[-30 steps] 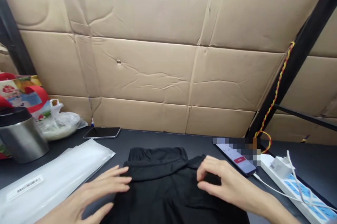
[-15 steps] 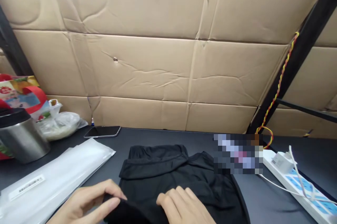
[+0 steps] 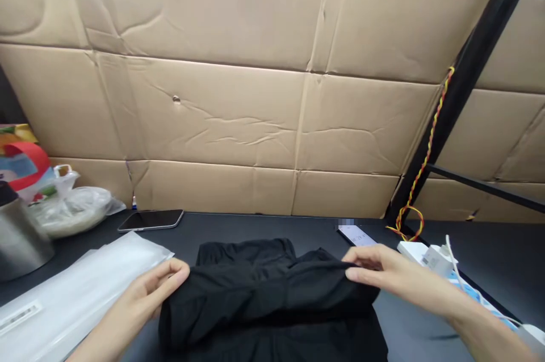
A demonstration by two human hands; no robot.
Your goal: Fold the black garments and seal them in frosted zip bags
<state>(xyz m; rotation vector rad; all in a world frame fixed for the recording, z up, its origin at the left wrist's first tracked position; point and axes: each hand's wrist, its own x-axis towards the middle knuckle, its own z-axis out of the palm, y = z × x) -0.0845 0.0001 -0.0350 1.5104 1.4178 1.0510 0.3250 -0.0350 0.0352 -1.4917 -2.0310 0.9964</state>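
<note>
A black garment (image 3: 272,299) lies bunched and folded on the dark table in front of me, its near part running off the bottom of the view. My left hand (image 3: 164,282) pinches its upper edge at the left, thumb against fingers. At the right, my right hand (image 3: 370,265) pinches the same edge between thumb and fingers. Between the two hands the fabric is raised and stretched across, with a fold hanging toward me. What kind of garment it is cannot be made out.
White plastic packs (image 3: 85,294) with a barcode label lie at the left. Behind them are a phone (image 3: 151,220), a clear plastic bag (image 3: 76,211) and a steel mug (image 3: 21,237). To the right are another phone (image 3: 356,235) and a power strip (image 3: 468,288). Cardboard (image 3: 238,89) walls the back.
My right hand has moved right and up to the garment's right edge; my left hand has risen slightly. The cloth is now lifted and spread between them. The camera view has shifted right.
</note>
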